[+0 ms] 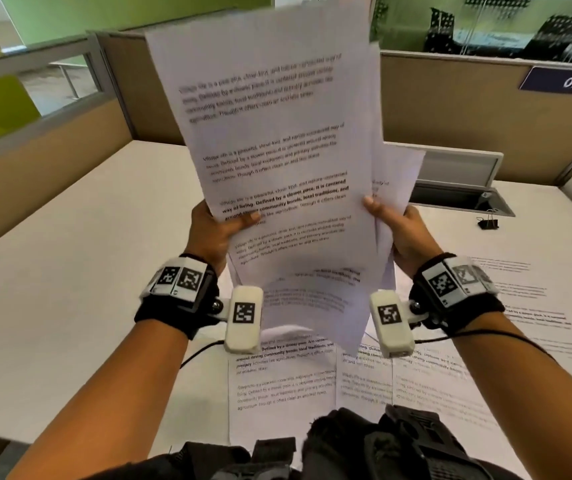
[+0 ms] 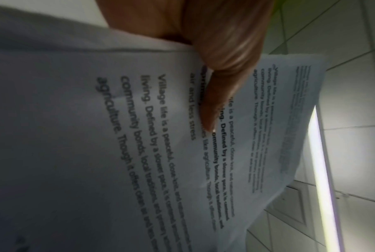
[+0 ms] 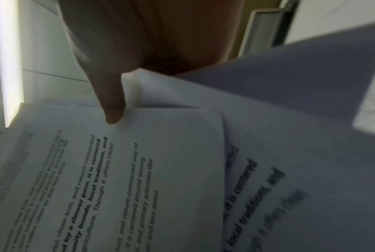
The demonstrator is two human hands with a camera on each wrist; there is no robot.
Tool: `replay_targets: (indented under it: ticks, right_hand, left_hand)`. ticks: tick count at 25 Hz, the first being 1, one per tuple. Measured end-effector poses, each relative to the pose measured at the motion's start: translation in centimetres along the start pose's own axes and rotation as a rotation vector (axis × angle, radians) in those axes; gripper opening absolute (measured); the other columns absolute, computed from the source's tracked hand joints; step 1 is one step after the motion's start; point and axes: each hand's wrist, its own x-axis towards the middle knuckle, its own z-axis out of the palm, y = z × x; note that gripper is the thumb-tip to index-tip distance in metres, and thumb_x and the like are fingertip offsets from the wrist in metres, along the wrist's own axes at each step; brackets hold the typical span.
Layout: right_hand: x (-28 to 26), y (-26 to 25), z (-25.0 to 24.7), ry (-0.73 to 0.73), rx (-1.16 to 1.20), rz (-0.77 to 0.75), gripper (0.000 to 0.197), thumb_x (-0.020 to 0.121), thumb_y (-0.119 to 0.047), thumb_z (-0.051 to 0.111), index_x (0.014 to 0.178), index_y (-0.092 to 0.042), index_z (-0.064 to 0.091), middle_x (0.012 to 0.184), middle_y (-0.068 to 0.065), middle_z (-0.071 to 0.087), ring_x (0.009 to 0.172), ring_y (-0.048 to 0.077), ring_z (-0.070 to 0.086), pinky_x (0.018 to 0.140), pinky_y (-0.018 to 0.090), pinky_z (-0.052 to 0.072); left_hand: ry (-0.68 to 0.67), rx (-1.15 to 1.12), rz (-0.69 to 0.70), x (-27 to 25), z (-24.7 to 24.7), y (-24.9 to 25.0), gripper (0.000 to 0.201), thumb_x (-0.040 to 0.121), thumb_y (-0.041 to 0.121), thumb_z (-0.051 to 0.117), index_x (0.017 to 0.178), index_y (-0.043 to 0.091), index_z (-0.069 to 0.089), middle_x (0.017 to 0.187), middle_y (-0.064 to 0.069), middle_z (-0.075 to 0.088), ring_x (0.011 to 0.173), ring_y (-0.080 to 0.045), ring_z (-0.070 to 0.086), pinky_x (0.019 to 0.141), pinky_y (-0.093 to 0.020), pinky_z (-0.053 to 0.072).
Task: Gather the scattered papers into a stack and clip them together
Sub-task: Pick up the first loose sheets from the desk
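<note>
I hold a loose bunch of printed white papers (image 1: 277,150) upright above the desk, sheets fanned and uneven. My left hand (image 1: 215,230) grips the bunch's left edge, thumb lying across the text (image 2: 212,105). My right hand (image 1: 398,226) grips the right edge, thumb on the front sheet (image 3: 113,109), with further sheets splayed behind it. More printed sheets (image 1: 281,375) lie flat on the desk below my wrists and to the right (image 1: 506,306). A black binder clip (image 1: 488,221) sits on the desk at the far right.
White desk (image 1: 70,271) walled by beige cubicle partitions (image 1: 450,116). An open cable tray with a raised grey lid (image 1: 457,181) is behind the papers at the back right, near the clip. A blue sign reading 071 (image 1: 568,81) hangs on the partition.
</note>
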Motion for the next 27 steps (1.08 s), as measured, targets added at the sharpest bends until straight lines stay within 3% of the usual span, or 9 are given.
replay_targets:
  ticks: [3,6,9,14,18,21,23,25,27]
  right_hand:
    - [0.2,-2.0,-0.2,-0.054,0.020,-0.112,0.043,0.057,-0.031,0.072,0.096,-0.015,0.063,0.088,-0.005,0.075,0.085,0.014,0.071,0.069,0.027,0.057]
    - [0.1,-2.1,-0.4,-0.098,-0.003,-0.136,0.049,0.052,-0.035,0.076,0.095,-0.016,0.064,0.086,-0.008,0.075,0.083,0.010,0.070,0.068,0.023,0.056]
    - [0.0,-0.7,-0.3,-0.105,-0.053,-0.131,0.054,0.048,-0.039,0.082,0.094,-0.016,0.066,0.086,-0.008,0.075,0.080,0.010,0.070,0.067,0.024,0.056]
    - [-0.3,0.1,0.4,-0.025,-0.039,-0.181,0.025,0.067,-0.007,0.069,0.092,-0.012,0.064,0.080,-0.010,0.075,0.074,0.009,0.070,0.066,0.024,0.056]
    - [-0.7,0.6,0.1,-0.002,-0.017,-0.218,0.024,0.075,0.001,0.067,0.092,-0.014,0.064,0.082,-0.010,0.075,0.076,0.010,0.070,0.066,0.024,0.055]
    - [-1.8,4.4,-0.5,0.023,-0.041,-0.108,0.046,0.049,-0.025,0.087,0.089,-0.015,0.066,0.079,-0.010,0.075,0.075,0.011,0.070,0.068,0.026,0.057]
    - [-2.9,7.7,-1.2,0.048,-0.120,0.013,0.054,0.037,-0.032,0.086,0.085,-0.018,0.068,0.076,-0.010,0.075,0.076,0.013,0.069,0.076,0.030,0.058]
    - [-3.8,9.8,-1.5,0.066,-0.180,0.090,0.037,0.050,-0.023,0.085,0.083,-0.020,0.068,0.079,-0.010,0.073,0.080,0.016,0.068,0.086,0.039,0.055]
    - [-4.0,10.0,-1.7,0.082,-0.195,0.091,0.026,0.064,-0.009,0.080,0.082,-0.022,0.068,0.081,-0.011,0.072,0.084,0.021,0.067,0.087,0.040,0.055]
  left_hand:
    - [-0.063,0.017,0.071,0.6,0.2,1.9,0.032,0.054,-0.004,0.073,0.075,0.021,0.069,0.075,0.010,0.075,0.075,-0.012,0.070,0.070,-0.033,0.058]
    - [-0.118,0.099,0.035,0.4,0.3,2.0,0.041,0.044,0.002,0.081,0.078,0.021,0.067,0.074,0.014,0.074,0.076,-0.006,0.068,0.071,-0.030,0.057]
    - [-0.139,0.135,-0.007,-0.4,0.8,1.5,0.031,0.061,-0.004,0.075,0.080,0.017,0.064,0.069,0.015,0.073,0.070,-0.004,0.069,0.066,-0.025,0.057]
    - [-0.066,0.179,0.003,-0.6,1.6,1.5,0.024,0.069,-0.003,0.070,0.074,0.020,0.066,0.066,0.015,0.073,0.065,-0.004,0.068,0.069,-0.030,0.058]
    - [-0.041,0.137,0.044,-0.8,1.4,1.1,0.027,0.068,-0.006,0.070,0.071,0.020,0.066,0.065,0.015,0.072,0.065,-0.004,0.068,0.066,-0.026,0.058]
    - [-0.032,0.190,-0.046,-2.0,0.5,-1.9,0.031,0.065,-0.008,0.072,0.070,0.022,0.067,0.062,0.017,0.072,0.063,0.000,0.067,0.064,-0.024,0.057]
    - [-0.048,0.253,-0.145,-3.3,-0.1,-4.4,0.029,0.064,-0.007,0.073,0.074,0.018,0.066,0.059,0.021,0.070,0.061,0.005,0.066,0.065,-0.021,0.054]
    - [-0.050,0.281,-0.204,-4.4,-0.4,-5.9,0.029,0.064,-0.008,0.073,0.081,0.014,0.064,0.057,0.025,0.067,0.059,0.008,0.064,0.063,-0.016,0.054]
    - [-0.018,0.299,-0.187,-4.4,-0.3,-6.3,0.030,0.064,-0.007,0.074,0.080,0.016,0.065,0.058,0.020,0.069,0.062,0.005,0.065,0.068,-0.020,0.056]
